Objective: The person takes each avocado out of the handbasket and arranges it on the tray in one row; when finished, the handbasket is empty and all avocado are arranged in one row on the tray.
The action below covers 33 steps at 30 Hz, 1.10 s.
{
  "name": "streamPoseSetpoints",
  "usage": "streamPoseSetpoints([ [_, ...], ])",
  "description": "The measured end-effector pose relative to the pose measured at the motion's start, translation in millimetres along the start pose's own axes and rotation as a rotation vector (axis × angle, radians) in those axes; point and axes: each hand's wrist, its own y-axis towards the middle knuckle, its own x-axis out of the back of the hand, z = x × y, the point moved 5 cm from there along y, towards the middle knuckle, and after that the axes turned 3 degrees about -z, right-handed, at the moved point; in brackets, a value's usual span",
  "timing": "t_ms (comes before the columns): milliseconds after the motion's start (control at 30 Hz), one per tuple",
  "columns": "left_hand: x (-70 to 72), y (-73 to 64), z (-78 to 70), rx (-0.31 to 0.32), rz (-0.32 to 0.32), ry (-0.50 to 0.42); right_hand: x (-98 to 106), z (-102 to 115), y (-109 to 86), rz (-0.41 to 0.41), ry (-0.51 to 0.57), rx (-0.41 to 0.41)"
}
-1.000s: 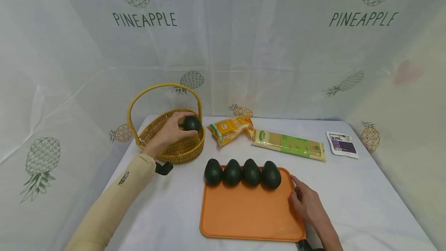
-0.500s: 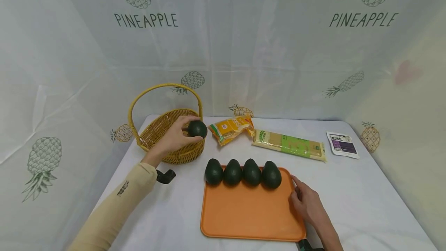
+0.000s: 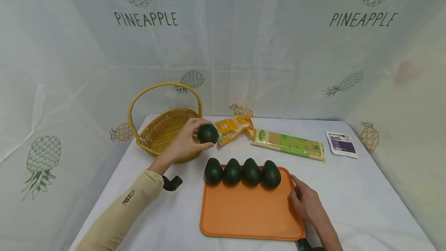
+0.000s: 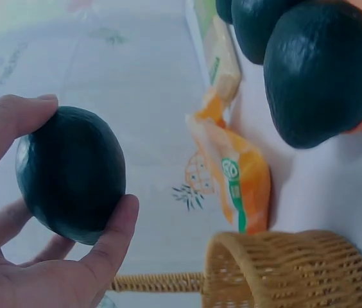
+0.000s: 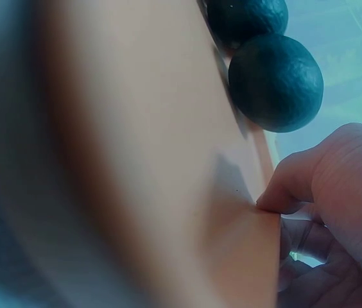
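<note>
In the head view my left hand [image 3: 184, 143] holds a dark green avocado [image 3: 208, 134] between thumb and fingers, in the air by the basket's right rim. The left wrist view shows the same avocado [image 4: 72, 176] gripped at its two ends. My right hand [image 3: 308, 200] is at the right edge of an orange tray [image 3: 251, 216]. In the right wrist view its thumb lies on the tray's rim [image 5: 267, 157] and the other fingers curl outside it, partly hidden. Several avocados [image 3: 251, 172] stand in a row along the tray's far edge.
A yellow wicker basket [image 3: 158, 129] with a tall handle stands at the back left. Behind the tray lie an orange food packet [image 3: 232, 128], a long green-and-tan packet [image 3: 287, 145] and a small white-and-purple pouch [image 3: 342, 145]. A pineapple-print curtain [image 3: 244, 49] hangs behind the table.
My left hand has carried the avocado from over the basket to the right and slightly nearer, past the basket's rim. My right hand and the tray stay where they were.
</note>
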Motion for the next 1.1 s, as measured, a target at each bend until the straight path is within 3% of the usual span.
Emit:
streamPoseSetpoints([
  [400, -21.0, -3.8, -16.6, -0.083, 0.029, -0.013, 1, 0, -1.5, -0.012, -0.005, 0.010],
  [600, -28.4, -10.2, -19.8, -0.086, 0.025, -0.038, 2, 1, -2.8, -0.019, 0.007, 0.015],
  [800, -45.5, -16.2, -24.0, -0.114, 0.038, -0.040, 2, 0, -1.9, -0.016, 0.010, -0.002],
  [1100, -63.1, -13.9, -31.1, -0.156, 0.037, -0.037, 2, 0, -2.2, -0.028, 0.008, 0.015],
])
